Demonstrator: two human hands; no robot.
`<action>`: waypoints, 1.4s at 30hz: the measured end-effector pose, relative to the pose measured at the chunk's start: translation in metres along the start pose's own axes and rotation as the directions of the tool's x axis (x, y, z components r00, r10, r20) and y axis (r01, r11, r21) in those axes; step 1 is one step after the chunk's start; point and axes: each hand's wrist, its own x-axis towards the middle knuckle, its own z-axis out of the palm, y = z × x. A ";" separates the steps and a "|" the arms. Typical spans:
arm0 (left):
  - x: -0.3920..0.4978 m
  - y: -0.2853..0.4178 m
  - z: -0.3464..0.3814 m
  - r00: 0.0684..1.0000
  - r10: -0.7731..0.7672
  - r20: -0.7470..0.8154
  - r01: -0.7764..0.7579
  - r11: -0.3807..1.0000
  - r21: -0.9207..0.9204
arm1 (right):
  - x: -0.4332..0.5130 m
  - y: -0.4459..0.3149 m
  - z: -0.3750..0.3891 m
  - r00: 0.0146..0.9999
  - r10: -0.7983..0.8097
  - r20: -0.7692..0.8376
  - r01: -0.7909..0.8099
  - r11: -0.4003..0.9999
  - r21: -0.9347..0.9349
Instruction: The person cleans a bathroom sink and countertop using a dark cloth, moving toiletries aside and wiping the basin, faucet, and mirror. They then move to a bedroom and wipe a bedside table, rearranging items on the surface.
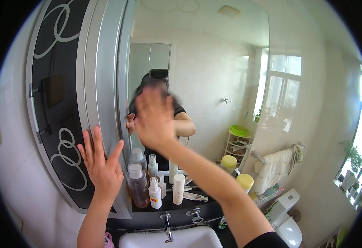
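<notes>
My left hand lies with fingers spread on the silvery frame of a tall cabinet with a dark door. My right arm crosses to the left, and my right hand is raised before the wall mirror, back towards me, fingers apart and blurred by motion. Whether its palm touches the glass I cannot tell. Below it on a black shelf stand a large brown-tinted bottle, a white pump bottle and a white capped bottle. A tube lies to their right.
Under the shelf are a chrome faucet, a round knob and a white washbasin. A yellow-lidded jar stands right of my forearm. Farther right are a hanging towel, a toilet and a window with potted plants.
</notes>
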 end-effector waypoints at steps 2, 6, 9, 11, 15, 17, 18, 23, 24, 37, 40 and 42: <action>0.001 0.000 0.000 1.000 0.011 -0.010 -0.011 1.000 0.013 | -0.012 -0.035 0.002 0.990 -0.140 0.036 0.132 0.979 0.158; 0.000 0.000 -0.001 1.000 0.003 0.010 -0.004 1.000 0.025 | -0.011 -0.011 -0.007 0.974 -0.222 0.052 0.211 0.963 0.166; 0.000 0.000 -0.001 1.000 0.000 0.017 0.000 1.000 0.025 | -0.009 0.065 -0.021 1.000 0.000 0.012 0.000 1.000 -0.006; 0.001 0.000 -0.001 1.000 0.016 0.000 -0.016 0.999 0.032 | -0.004 0.132 -0.037 0.965 0.095 -0.244 -0.129 0.984 -0.126; 0.001 0.002 0.001 0.999 0.026 -0.032 -0.025 0.999 0.029 | -0.025 0.256 -0.094 0.764 0.595 -0.250 -0.610 0.792 0.021; 0.001 0.002 0.001 0.999 0.018 -0.033 -0.017 1.000 0.023 | -0.043 0.286 -0.107 0.684 0.679 -0.266 -0.698 0.715 0.031; 0.001 0.002 0.002 1.000 0.001 -0.024 0.000 1.000 0.023 | -0.052 0.290 -0.106 0.641 0.720 -0.265 -0.741 0.671 0.031; 0.001 0.001 0.003 0.999 0.001 -0.039 0.000 1.000 0.015 | -0.096 0.235 -0.073 0.597 0.774 -0.210 -0.790 0.613 0.013; 0.001 0.001 0.003 0.999 0.002 -0.044 -0.002 1.000 0.014 | -0.102 0.209 -0.060 0.709 0.671 -0.217 -0.692 0.721 -0.032; 0.000 -0.002 0.002 0.999 0.051 -0.007 -0.051 0.998 0.020 | -0.077 -0.058 -0.007 0.955 -0.066 0.289 -0.043 0.934 0.354; 0.000 -0.002 0.002 0.999 0.045 0.006 -0.045 0.999 0.022 | -0.093 -0.017 -0.020 0.959 -0.059 0.276 -0.030 0.951 0.309; 0.000 -0.001 0.003 1.000 0.012 -0.003 -0.012 0.999 0.038 | -0.113 0.028 -0.037 0.954 -0.050 0.295 -0.002 0.985 0.175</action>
